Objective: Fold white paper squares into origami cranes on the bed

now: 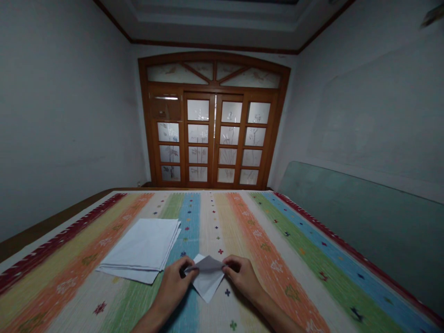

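Observation:
A small folded white paper (208, 277) is held between my two hands, low in the middle of the head view. It has a diamond-like shape with a point towards me and a raised flap across its upper part. My left hand (177, 277) pinches its left corner between thumb and fingers. At the right corner, my right hand (243, 275) pinches the paper the same way. To the left of my left hand lies a stack of white paper sheets (142, 245), its edges slightly uneven.
A striped, colourful cloth (208, 222) covers the table. Beyond the far edge are wooden doors (214, 138) with patterned glass panes. A pale green board (360, 217) stands along the right side, against the wall.

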The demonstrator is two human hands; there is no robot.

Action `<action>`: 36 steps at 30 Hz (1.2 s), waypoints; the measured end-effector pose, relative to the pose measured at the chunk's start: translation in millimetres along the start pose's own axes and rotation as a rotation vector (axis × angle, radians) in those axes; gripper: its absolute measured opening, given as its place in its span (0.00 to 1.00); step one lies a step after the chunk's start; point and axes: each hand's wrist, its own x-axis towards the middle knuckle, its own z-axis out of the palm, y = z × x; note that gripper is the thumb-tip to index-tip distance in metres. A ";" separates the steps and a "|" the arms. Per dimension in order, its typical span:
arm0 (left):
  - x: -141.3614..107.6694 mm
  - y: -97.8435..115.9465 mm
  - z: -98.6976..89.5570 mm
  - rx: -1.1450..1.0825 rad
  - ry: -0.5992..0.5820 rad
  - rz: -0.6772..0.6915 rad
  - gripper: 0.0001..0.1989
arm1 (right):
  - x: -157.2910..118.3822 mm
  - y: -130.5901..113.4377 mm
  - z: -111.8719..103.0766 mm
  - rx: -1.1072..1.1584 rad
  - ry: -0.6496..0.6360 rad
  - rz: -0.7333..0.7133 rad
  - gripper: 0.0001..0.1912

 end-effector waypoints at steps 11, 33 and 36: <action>0.6 -6.5 3.1 0.088 -0.067 -0.006 0.12 | 1.6 1.5 -2.7 -0.028 0.088 0.020 0.14; -14.8 -2.3 8.7 0.244 -0.261 0.235 0.12 | -1.2 2.1 -1.1 -0.097 0.056 -0.109 0.16; -13.8 0.6 6.8 0.278 -0.248 0.296 0.07 | -4.3 8.2 1.1 -0.204 0.037 -0.133 0.20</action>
